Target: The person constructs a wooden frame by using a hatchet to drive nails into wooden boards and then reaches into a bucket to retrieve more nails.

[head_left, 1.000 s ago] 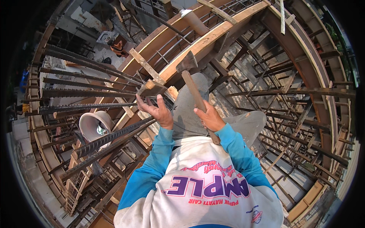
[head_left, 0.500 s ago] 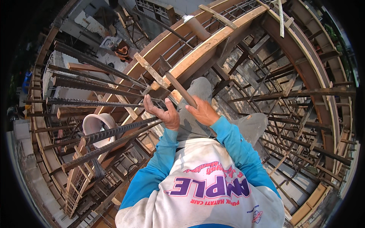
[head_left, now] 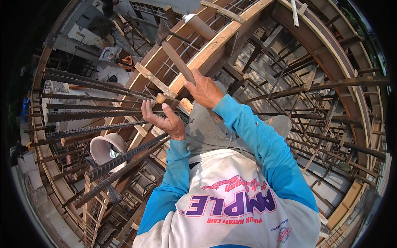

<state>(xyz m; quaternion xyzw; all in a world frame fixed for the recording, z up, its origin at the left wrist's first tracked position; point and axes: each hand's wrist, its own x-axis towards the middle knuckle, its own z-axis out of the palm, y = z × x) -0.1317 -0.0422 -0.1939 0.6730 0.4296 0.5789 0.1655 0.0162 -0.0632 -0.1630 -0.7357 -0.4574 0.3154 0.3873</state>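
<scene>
In my right hand (head_left: pixel 206 91) is the wooden handle of a hammer (head_left: pixel 178 61); its dark, flat-looking metal head (head_left: pixel 163 33) is raised over the formwork. My left hand (head_left: pixel 167 122) has its fingers and thumb apart, just short of a small wooden block (head_left: pixel 160 98) at the end of a timber strip. That strip (head_left: pixel 154 79) lies across the plywood-and-timber beam form (head_left: pixel 206 56). Thick ribbed rebars (head_left: pixel 95 130) stick out to the left of my left hand, some passing close to its fingers. Whether the fingertips touch the block I cannot tell.
A pale bucket (head_left: pixel 108 149) hangs or stands among the rebars at left. A pipe (head_left: pixel 200 27) rises from the form. Curved formwork (head_left: pixel 331 53) and many timber props (head_left: pixel 318 99) fill the right, with open gaps down to a lower level.
My right hand has lifted the hammer up and to the left, its head swinging away from the timber strip. The left hand stays near the block as the view shifts slightly.
</scene>
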